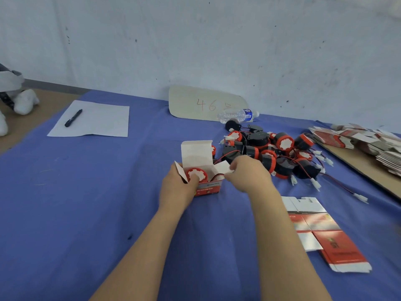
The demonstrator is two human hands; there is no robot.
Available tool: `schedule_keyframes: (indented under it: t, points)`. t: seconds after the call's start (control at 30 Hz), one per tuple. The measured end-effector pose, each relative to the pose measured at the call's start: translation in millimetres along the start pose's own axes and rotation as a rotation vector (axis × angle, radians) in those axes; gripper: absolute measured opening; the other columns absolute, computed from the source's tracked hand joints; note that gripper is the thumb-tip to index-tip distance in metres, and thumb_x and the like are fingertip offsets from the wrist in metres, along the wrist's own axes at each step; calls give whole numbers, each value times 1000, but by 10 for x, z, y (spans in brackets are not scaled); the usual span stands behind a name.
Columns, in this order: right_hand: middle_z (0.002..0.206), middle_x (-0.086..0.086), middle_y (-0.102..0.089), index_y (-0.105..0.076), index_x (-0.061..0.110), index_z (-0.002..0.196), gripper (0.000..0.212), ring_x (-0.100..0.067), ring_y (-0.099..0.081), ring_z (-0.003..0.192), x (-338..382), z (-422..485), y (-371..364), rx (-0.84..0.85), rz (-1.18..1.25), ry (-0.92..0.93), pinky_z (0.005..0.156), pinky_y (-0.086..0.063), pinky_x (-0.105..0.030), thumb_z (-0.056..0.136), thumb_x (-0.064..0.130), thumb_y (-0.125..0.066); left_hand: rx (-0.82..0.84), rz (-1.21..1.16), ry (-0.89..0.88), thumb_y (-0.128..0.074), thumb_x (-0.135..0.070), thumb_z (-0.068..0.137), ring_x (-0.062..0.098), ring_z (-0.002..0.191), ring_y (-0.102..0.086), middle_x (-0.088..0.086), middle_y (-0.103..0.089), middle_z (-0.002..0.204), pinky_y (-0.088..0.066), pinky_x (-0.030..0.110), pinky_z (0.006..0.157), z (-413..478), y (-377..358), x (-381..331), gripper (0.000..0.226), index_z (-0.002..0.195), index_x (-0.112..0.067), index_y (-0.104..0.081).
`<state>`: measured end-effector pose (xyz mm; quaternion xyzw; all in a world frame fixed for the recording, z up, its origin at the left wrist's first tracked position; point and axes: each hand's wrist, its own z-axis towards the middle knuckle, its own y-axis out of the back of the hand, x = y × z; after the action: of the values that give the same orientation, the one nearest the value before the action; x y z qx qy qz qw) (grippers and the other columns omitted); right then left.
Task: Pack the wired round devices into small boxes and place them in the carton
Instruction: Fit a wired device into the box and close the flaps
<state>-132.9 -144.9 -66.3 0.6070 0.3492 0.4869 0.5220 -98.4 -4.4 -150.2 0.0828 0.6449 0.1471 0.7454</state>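
Note:
A small red-and-white box (207, 189) stands open on the blue cloth, its lid flap up. Inside it sits a round red-and-black device (196, 174) with a white face, and its red wire pokes out at the right. My left hand (176, 189) grips the box's left side with a thumb on the device. My right hand (247, 173) pinches the box's right side flap. A pile of several more wired round devices (280, 153) lies just behind my right hand. No carton is in view.
Flattened red-and-white boxes (323, 231) lie at the right near me, and stacks of them (364, 140) sit on a cardboard sheet at far right. A water bottle (238, 115), a cardboard piece marked 46 (204, 104), and paper with a pen (73, 118) lie further back.

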Motion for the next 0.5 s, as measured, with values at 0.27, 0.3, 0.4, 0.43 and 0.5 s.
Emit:
schedule_keyframes:
  t: [0.27,0.3,0.4,0.43,0.5]
  points:
    - [80,-8,-70,-64,12,107,21,-12,-61,61,159,-183,109,288,321,290,64,-54,-30,88,8,-56,-27,38,-32,-57,-27,90,5,72,-53,-12,-54,80,-41,21,56,-11,-29,14,14,93,-20,-46]
    - [87,-9,-71,-66,12,106,21,-18,-64,68,191,-176,90,297,269,312,70,-55,-33,88,8,-57,-27,45,-32,-57,-26,90,6,72,-52,-12,-54,80,-40,21,56,-6,-26,18,14,94,-19,-46]
    - [104,-10,-68,-68,12,105,23,-28,-63,93,192,-150,53,267,66,353,76,-50,-33,87,6,-56,-21,35,-32,-59,-26,88,10,76,-53,-12,-54,83,-41,24,59,5,-15,29,17,97,-21,-46]
    - [107,-10,-67,-68,10,108,24,-28,-61,97,180,-148,38,264,12,360,76,-48,-32,87,5,-56,-20,27,-29,-60,-28,88,10,78,-53,-14,-52,83,-42,23,59,10,-14,31,19,98,-22,-46]
    - [103,-12,-65,-66,6,109,23,-29,-60,94,164,-159,-12,279,-66,361,71,-46,-30,86,8,-60,-20,21,-25,-61,-30,88,10,79,-52,-17,-49,82,-42,19,59,15,-13,33,21,98,-24,-44]
